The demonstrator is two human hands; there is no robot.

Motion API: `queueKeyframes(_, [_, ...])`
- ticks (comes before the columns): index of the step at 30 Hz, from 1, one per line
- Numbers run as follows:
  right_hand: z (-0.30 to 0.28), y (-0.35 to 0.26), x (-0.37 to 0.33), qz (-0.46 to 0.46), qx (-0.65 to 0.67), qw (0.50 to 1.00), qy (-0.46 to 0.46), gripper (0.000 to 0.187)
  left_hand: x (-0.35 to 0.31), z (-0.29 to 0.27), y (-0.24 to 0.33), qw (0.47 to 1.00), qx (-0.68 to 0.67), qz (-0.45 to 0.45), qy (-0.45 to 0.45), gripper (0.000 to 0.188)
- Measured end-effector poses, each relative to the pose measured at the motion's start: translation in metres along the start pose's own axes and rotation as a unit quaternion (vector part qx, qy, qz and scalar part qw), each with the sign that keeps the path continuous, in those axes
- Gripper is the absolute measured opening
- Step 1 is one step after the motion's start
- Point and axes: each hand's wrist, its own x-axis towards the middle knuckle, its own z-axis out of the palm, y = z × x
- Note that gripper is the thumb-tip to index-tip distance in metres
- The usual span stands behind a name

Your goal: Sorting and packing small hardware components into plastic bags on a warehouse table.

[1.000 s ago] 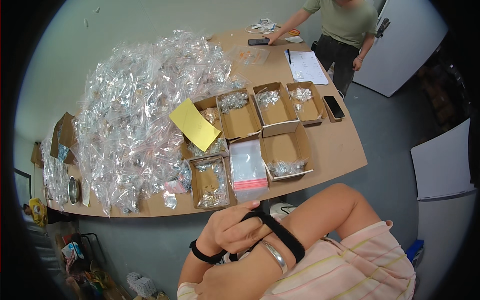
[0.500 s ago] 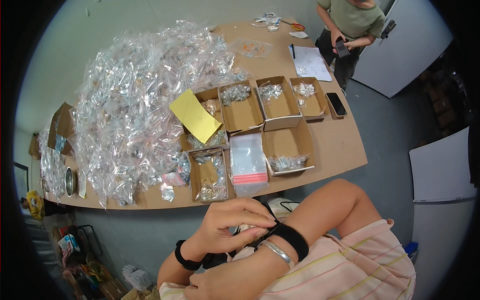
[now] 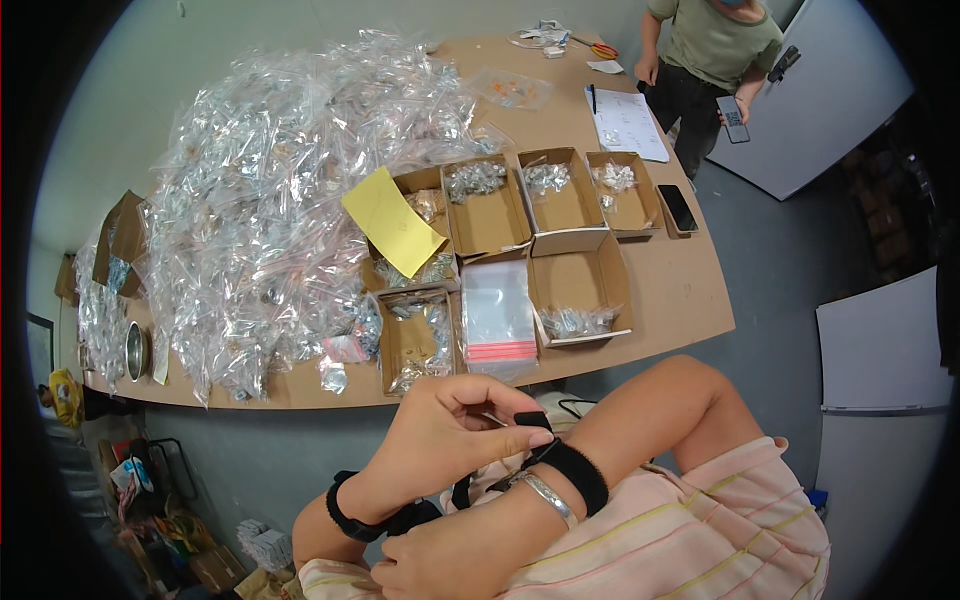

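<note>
My left hand (image 3: 445,435) pinches the loose end of a black strap (image 3: 575,472) that wraps my right wrist, next to a silver bracelet (image 3: 540,497). A black band also sits on my left wrist. My right forearm crosses in front of my body, and my right hand (image 3: 445,560) hangs low at the picture's lower edge, fingers partly cut off, with nothing seen in it. Both hands are held near my lap, short of the table's near edge (image 3: 560,372).
The brown table carries a big heap of clear plastic bags (image 3: 270,190), several open cardboard boxes (image 3: 575,285) with small bagged parts, a yellow paper (image 3: 392,222), a stack of zip bags (image 3: 497,320) and a phone (image 3: 677,208). Another person (image 3: 715,50) stands at the far end.
My left hand has slid from covering the wrist to pinching the strap's end. The person at the far end has straightened up from the table and holds a phone.
</note>
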Motion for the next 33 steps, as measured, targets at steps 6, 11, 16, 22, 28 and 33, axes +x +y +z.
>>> queueKeyframes(6, [0.015, 0.001, 0.007, 0.004, 0.016, 1.0, -0.003, 0.021, 0.001, 0.01, 0.027, 0.899, 0.363, 0.244, -0.009, 0.022])
queueKeyframes(11, [0.021, -0.011, 0.003, 0.006, 0.027, 1.0, 0.001, 0.021, -0.007, 0.008, 0.031, 0.883, 0.392, 0.247, -0.084, 0.022])
queueKeyframes(16, [0.015, 0.004, 0.004, 0.008, 0.038, 0.999, 0.004, 0.021, -0.007, 0.007, 0.024, 0.873, 0.397, 0.264, -0.103, 0.026])
queueKeyframes(22, [0.021, -0.008, 0.002, -0.014, 0.057, 0.998, -0.005, 0.021, 0.004, 0.004, 0.018, 0.895, 0.357, 0.233, -0.128, 0.025])
queueKeyframes(28, [0.006, -0.003, -0.004, -0.017, 0.068, 0.997, -0.012, 0.021, 0.015, 0.0, 0.018, 0.9, 0.341, 0.189, -0.196, 0.023])
queueKeyframes(33, [-0.053, 0.046, -0.001, 0.142, 0.395, 0.857, 0.297, 0.017, 0.023, -0.038, -0.043, 0.955, 0.113, 0.218, -0.169, 0.05])
